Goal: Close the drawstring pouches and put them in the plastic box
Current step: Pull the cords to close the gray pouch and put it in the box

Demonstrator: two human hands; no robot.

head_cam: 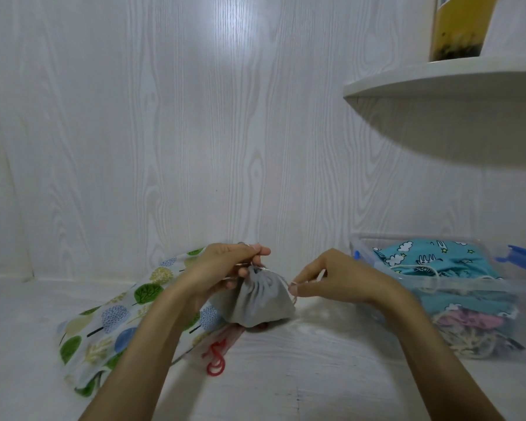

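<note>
A small grey drawstring pouch (260, 302) stands on the white surface in the middle, its mouth gathered tight. My left hand (225, 268) pinches the string at the pouch's top left. My right hand (325, 279) pinches the other string end just right of the pouch. A clear plastic box (456, 287) stands at the right with a turquoise cloud-print pouch (431, 259) on top of several others inside. A tree-print pouch (116, 320) lies flat at the left, partly under my left forearm.
A red cord (216, 358) lies on the surface beside the tree-print pouch. A blue latch (520, 256) sits on the box's far right rim. A white rounded shelf (444, 86) juts out above the box. A white wood-grain wall stands close behind.
</note>
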